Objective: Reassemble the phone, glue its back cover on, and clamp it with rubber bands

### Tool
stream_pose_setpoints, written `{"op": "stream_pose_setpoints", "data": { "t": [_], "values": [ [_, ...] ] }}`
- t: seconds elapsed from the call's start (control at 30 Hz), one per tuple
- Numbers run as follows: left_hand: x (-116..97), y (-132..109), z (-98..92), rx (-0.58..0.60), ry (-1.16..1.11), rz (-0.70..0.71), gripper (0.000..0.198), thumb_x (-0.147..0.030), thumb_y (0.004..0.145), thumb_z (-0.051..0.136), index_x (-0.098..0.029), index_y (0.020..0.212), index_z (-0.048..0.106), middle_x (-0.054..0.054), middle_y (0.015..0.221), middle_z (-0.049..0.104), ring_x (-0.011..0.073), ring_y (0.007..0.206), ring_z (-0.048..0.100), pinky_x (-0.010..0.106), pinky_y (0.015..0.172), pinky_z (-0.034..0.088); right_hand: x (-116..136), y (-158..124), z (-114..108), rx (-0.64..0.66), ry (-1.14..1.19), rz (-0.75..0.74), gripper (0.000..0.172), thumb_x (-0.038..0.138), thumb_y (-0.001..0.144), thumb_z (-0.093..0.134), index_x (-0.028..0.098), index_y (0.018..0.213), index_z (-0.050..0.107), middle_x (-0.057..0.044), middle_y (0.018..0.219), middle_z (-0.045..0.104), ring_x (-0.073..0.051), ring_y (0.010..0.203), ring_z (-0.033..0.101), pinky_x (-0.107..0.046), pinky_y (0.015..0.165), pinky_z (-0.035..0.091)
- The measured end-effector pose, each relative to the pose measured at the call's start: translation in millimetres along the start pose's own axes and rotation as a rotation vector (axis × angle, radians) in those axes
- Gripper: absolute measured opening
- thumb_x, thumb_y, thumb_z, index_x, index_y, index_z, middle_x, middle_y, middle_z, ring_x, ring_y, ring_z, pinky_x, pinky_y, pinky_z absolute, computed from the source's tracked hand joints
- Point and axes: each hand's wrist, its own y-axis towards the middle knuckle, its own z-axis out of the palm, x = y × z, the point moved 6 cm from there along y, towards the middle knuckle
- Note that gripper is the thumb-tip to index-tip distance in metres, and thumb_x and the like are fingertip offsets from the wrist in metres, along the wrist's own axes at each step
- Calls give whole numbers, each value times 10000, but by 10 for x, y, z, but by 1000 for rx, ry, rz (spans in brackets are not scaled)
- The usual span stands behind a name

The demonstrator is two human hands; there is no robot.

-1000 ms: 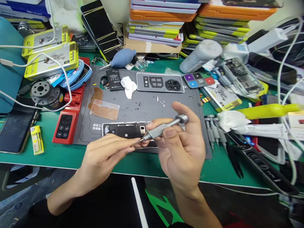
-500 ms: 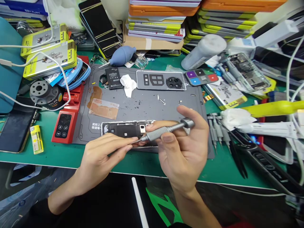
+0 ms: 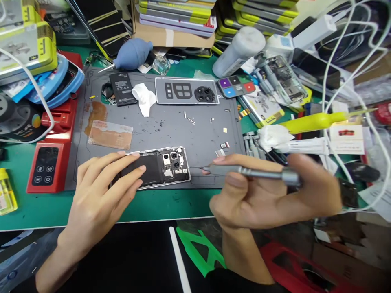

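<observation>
An opened phone (image 3: 166, 165) lies on the grey work mat (image 3: 171, 130), its camera modules exposed. My left hand (image 3: 100, 189) rests on the phone's left part with fingers stretched flat. My right hand (image 3: 269, 195) grips a slim silver screwdriver (image 3: 253, 173), held nearly level, tip pointing left just right of the phone's camera end. Loose screws and small metal parts (image 3: 221, 148) lie on the mat near the tip. The phone's back cover (image 3: 186, 90) and a black battery (image 3: 122, 88) lie at the mat's far side.
A red heating pad unit (image 3: 45, 162) stands left of the mat. A blue air blower (image 3: 132, 54), a white bottle (image 3: 238, 51), a yellow tool (image 3: 317, 121), several spare screwdrivers (image 3: 253, 144), stacked boxes and white cables crowd the green bench.
The view tilted down and shifted right. My left hand let go of the screwdriver tip and laid flat on the phone. My right hand swung the screwdriver out to the right, level.
</observation>
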Motion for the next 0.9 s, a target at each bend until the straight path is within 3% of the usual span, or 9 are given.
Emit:
{"op": "stream_pose_setpoints", "data": {
  "t": [0.07,0.13,0.43,0.67,0.83,0.9],
  "values": [
    [16,5,31,31,21,-9,378,-116,970,782,-257,1318,740,94,1457,744,355,1387,664,552,1118,492,85,-28,3,14,-91,-210,643,242,1013,693,385,1602,482,-28,942,693,-213,682,751,-370,520,644],
    [22,7,46,35,30,-31,364,-121,976,776,-277,1302,739,80,1455,746,360,1409,650,567,1130,482,132,-31,19,-1,-137,-301,634,214,1025,674,337,1621,496,-32,896,703,-198,655,745,-322,465,625],
    [33,-7,73,81,-1,-90,335,-135,998,755,-298,1289,726,51,1453,747,356,1423,646,582,1137,479,84,-17,85,89,-62,-219,638,181,1046,635,352,1637,465,-43,939,719,-195,723,760,-294,514,646],
    [53,-24,77,92,-30,-101,369,-158,1000,753,-335,1321,708,39,1475,732,364,1424,643,612,1163,468,63,-34,109,84,-35,-94,640,205,1026,645,457,1593,487,-46,990,742,-241,759,784,-360,522,667],
    [64,-38,79,91,-43,-116,388,-181,1012,741,-367,1350,697,24,1483,727,362,1433,636,626,1187,464,65,-29,98,80,-40,-76,657,210,986,740,453,1558,530,-35,988,786,-257,713,781,-406,527,684],
    [61,-43,82,97,-41,-113,390,-186,1014,740,-359,1361,694,28,1487,725,363,1436,632,626,1190,461,61,-51,48,82,-85,-120,643,298,959,808,445,1535,562,-22,972,802,-265,720,784,-423,555,696]
  ]
}}
